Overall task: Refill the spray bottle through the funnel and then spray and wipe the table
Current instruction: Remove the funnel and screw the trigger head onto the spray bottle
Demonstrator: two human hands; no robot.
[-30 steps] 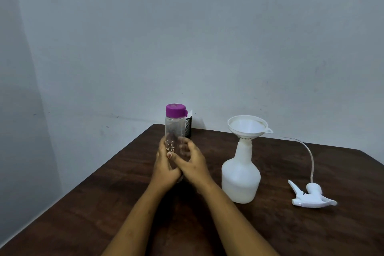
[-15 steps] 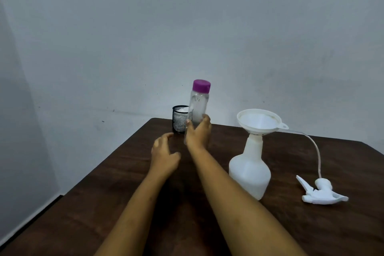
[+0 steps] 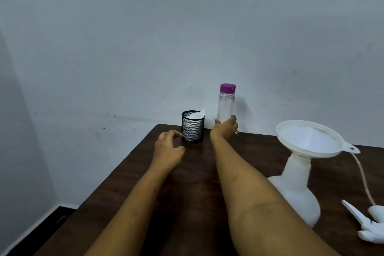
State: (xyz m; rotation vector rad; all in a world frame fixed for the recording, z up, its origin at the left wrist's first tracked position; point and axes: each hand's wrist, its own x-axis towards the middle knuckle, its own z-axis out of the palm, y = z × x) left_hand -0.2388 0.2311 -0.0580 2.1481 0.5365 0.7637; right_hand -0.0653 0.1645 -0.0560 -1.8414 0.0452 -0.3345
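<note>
A clear bottle with a purple cap [image 3: 226, 104] stands upright at the far edge of the dark wooden table [image 3: 193, 174], and my right hand [image 3: 225, 129] grips its lower part. My left hand [image 3: 168, 148] hovers just left of a black mesh cup, fingers curled and apart, holding nothing. At the right stands the white spray bottle [image 3: 295, 191] with a white funnel [image 3: 309, 139] seated in its neck. Its white trigger head [image 3: 367, 224] with a thin tube lies on the table at the far right.
The black mesh cup [image 3: 192, 128] holds a white cloth or tissue and sits at the table's far edge, between my two hands. A grey wall rises right behind the table. The table's left edge drops off to the floor.
My right hand has carried the purple-capped bottle away from me to the table's far edge, beside the mesh cup. My left hand let go of it and moved toward the cup.
</note>
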